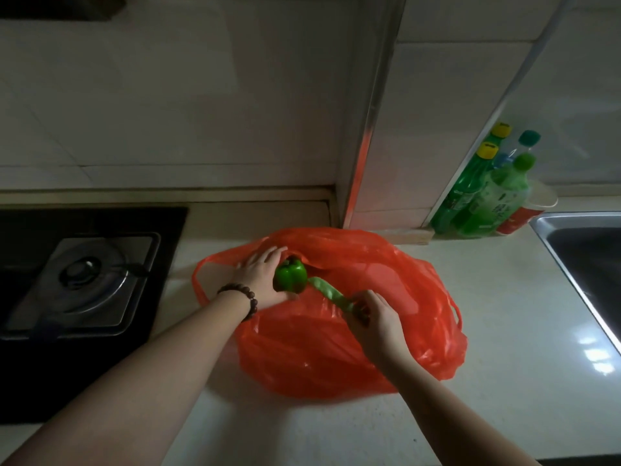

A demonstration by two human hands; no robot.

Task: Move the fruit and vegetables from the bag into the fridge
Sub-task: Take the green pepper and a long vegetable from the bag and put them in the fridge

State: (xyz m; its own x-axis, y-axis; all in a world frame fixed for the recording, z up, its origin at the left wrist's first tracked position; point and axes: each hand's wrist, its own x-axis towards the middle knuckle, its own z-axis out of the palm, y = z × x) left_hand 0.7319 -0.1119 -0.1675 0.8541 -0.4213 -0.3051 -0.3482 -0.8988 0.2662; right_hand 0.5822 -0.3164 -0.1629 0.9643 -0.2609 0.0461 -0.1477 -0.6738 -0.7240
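A red plastic bag (353,338) lies bulging on the pale countertop (504,331). At its mouth my left hand (260,277), with a bead bracelet on the wrist, holds a green bell pepper (290,275) between thumb and fingers. My right hand (373,317) grips the near end of a long pale green vegetable (327,290) that reaches up toward the pepper. Whatever else the bag holds is hidden by the plastic.
A black gas hob with a steel burner (84,277) sits at the left. Several green drink bottles (484,193) and a paper cup (527,213) stand at the back right, beside a steel sink (584,257). Tiled wall behind.
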